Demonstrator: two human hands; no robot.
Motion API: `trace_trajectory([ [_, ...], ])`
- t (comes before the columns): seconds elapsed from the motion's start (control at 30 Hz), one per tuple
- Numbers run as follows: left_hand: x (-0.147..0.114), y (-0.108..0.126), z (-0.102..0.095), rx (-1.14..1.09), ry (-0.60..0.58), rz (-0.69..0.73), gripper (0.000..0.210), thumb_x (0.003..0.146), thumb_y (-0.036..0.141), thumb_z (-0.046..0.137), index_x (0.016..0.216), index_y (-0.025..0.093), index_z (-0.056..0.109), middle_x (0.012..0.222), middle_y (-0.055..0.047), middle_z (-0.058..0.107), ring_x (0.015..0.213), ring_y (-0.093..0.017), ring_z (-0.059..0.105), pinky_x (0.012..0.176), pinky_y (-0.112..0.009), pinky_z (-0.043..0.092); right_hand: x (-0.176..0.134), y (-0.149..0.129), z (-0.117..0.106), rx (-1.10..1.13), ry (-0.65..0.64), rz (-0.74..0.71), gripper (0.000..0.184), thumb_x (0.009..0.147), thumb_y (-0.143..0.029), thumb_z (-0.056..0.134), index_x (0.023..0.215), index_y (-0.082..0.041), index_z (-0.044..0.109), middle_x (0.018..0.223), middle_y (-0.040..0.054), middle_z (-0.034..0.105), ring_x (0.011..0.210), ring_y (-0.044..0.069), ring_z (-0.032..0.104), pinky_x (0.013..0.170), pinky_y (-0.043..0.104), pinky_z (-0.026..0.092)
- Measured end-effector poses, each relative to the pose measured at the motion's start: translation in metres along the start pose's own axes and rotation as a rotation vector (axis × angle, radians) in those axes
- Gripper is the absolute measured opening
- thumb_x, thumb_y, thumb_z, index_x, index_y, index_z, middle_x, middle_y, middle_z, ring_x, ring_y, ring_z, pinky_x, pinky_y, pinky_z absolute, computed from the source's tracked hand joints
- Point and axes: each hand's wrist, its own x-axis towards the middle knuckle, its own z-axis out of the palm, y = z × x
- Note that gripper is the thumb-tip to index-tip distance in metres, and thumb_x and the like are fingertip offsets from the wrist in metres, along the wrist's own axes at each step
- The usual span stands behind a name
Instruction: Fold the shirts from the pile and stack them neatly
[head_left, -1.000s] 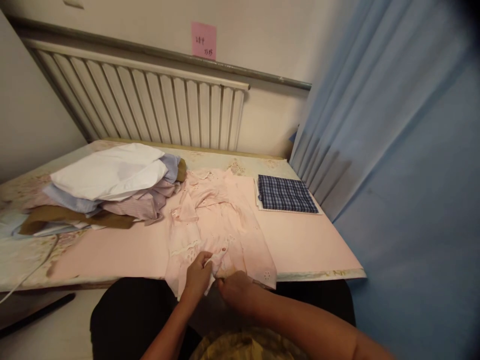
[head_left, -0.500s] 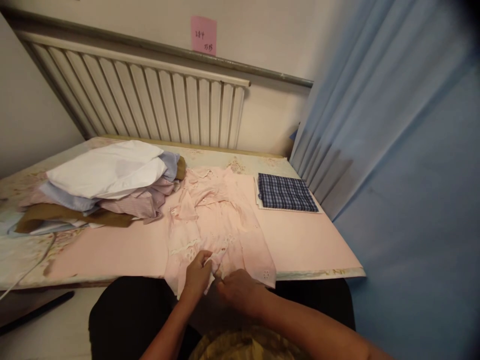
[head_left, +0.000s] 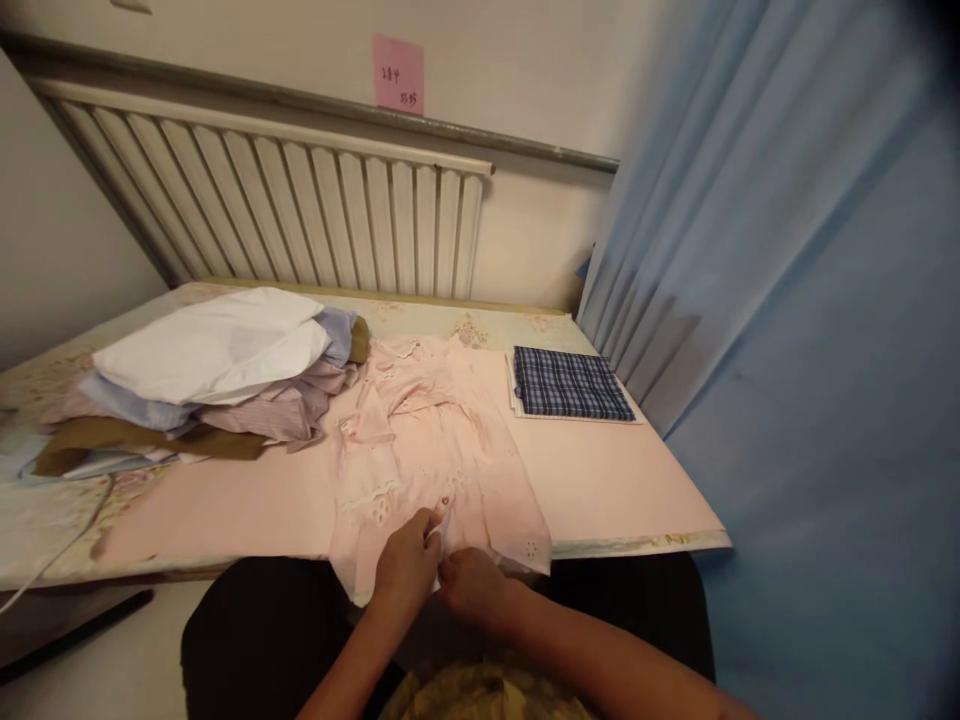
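Note:
A pale pink blouse [head_left: 431, 430] with eyelet embroidery is spread over the table, its lower hem hanging past the front edge. Near that hem, my left hand [head_left: 409, 565] is closed, pinching the front edge of the fabric between thumb and fingers. My right hand [head_left: 476, 585] sits just to the right, its fingers curled on the same edge close to the left fingertips. Whether a button lies between the fingers is hidden. Above the hands the blouse lies loosely, its sleeve folded across it.
At the left is a heap of crumpled clothes, a white garment [head_left: 214, 345] on top. A folded navy plaid shirt [head_left: 574, 383] lies at the right on the pink mat [head_left: 622, 475]. A blue curtain [head_left: 787, 350] hangs along the right side; a radiator [head_left: 300, 215] stands behind the table.
My left hand has shifted slightly right and down, closer to my right hand, and the pinched fabric between them has moved. The blouse otherwise lies much the same.

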Motion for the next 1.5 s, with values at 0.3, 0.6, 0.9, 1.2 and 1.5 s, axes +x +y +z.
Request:
trace_trajectory([
  [0.3, 0.010, -0.003, -0.001, 0.086, 0.035, 0.334, 0.026, 0.086, 0.023, 0.039, 0.096, 0.021, 0.063, 0.097, -0.006, 0.068, 0.094, -0.020, 0.061, 0.085, -0.034, 0.046, -0.011, -0.009, 0.011, 0.040, 0.018, 0.061, 0.012, 0.084, -0.019, 0.057, 0.079, -0.014, 0.067, 0.077, 0.0085, 0.069, 0.078, 0.023, 0.060, 0.065, 0.031, 0.044],
  [0.6, 0.040, -0.041, 0.038, 0.531, 0.105, 0.677, 0.045, 0.088, 0.017, 0.041, 0.131, 0.017, 0.050, 0.141, -0.010, 0.049, 0.136, -0.024, 0.034, 0.110, -0.044, 0.030, -0.039, -0.016, -0.001, 0.670, 0.176, 0.337, 0.018, 0.076, -0.017, 0.061, 0.093, -0.016, 0.063, 0.092, 0.0046, 0.067, 0.086, 0.018, 0.059, 0.072, 0.025, 0.045],
  [0.9, 0.037, -0.041, 0.037, 0.598, 0.130, 0.704, 0.046, 0.092, 0.027, 0.040, 0.137, 0.019, 0.045, 0.146, -0.009, 0.043, 0.137, -0.024, 0.034, 0.110, -0.043, 0.030, -0.028, -0.014, -0.001, 1.428, 0.077, 0.767, 0.022, 0.085, -0.034, 0.048, 0.091, -0.015, 0.058, 0.071, -0.0004, 0.061, 0.053, 0.011, 0.057, 0.049, 0.021, 0.045],
  [1.2, 0.038, -0.043, 0.044, 0.589, 0.155, 0.670, 0.045, 0.092, 0.028, 0.039, 0.136, 0.022, 0.047, 0.144, -0.008, 0.046, 0.136, -0.025, 0.036, 0.109, -0.045, 0.031, -0.051, -0.011, -0.015, 0.950, 0.134, 0.766, 0.009, 0.072, -0.013, 0.057, 0.065, -0.018, 0.053, 0.069, -0.0005, 0.061, 0.067, 0.014, 0.057, 0.060, 0.022, 0.039],
  [1.5, 0.060, -0.023, 0.051, 0.601, 0.205, 0.650, 0.041, 0.090, 0.023, 0.041, 0.128, 0.015, 0.053, 0.138, -0.012, 0.052, 0.134, -0.028, 0.037, 0.111, -0.049, 0.027, -0.050, 0.023, -0.037, 0.283, 0.471, 0.823, 0.012, 0.080, -0.023, 0.061, 0.091, -0.019, 0.057, 0.091, 0.0060, 0.061, 0.086, 0.021, 0.055, 0.075, 0.029, 0.041],
])
